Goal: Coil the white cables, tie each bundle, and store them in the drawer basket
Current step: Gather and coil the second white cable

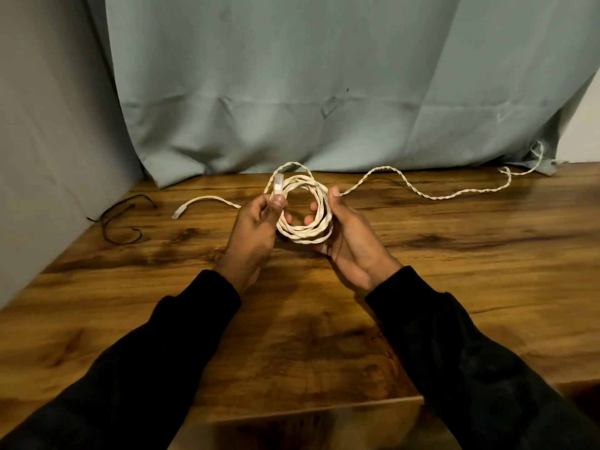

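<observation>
Item: white twisted cable (303, 219), light, limp, springy; we hold its coil above the counter (454, 271). Left hand (256, 222) pinches the plug end; right hand (344, 235) cradles the loops, fingers curled around them. Loose tail trails right; we judge crossing strands the best hold.

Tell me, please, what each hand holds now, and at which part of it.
Both hold the coiled white cable. The left hand pinches the coil's left side just below the plug end; the right hand cradles its right side, thumb over the strands.
</observation>
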